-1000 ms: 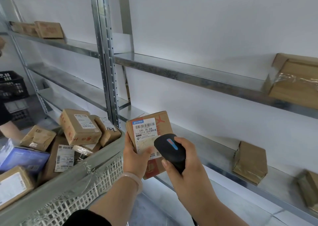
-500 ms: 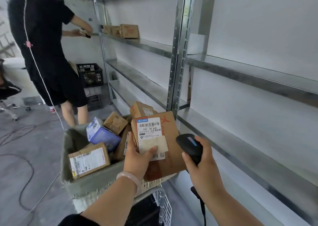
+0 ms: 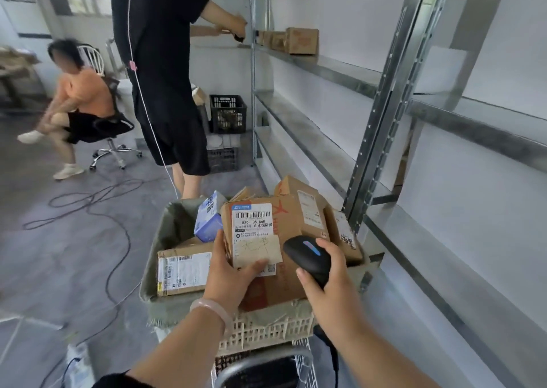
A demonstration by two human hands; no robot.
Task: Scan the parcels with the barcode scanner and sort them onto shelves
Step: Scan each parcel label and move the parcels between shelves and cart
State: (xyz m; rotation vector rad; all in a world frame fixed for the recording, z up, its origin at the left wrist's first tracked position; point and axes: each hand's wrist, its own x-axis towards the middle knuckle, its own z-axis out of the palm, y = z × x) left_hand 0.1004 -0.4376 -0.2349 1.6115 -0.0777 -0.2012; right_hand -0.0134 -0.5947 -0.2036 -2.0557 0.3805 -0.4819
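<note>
Two hands busy: left hand (image 3: 228, 275) grips parcel (image 3: 266, 234) above crate (image 3: 266, 328), thumb on label. Scanner (image 3: 307, 257), held in right hand's (image 3: 331, 293) curled fingers, has come off the label to the parcel's right. View swung left along shelves (image 3: 325, 68). Scan looks done, shelving next.

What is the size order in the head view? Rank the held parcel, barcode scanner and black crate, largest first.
1. The held parcel, clearly largest.
2 and 3. The barcode scanner and black crate look about alike; the crate stands far from the camera, so I won't rank them.
</note>
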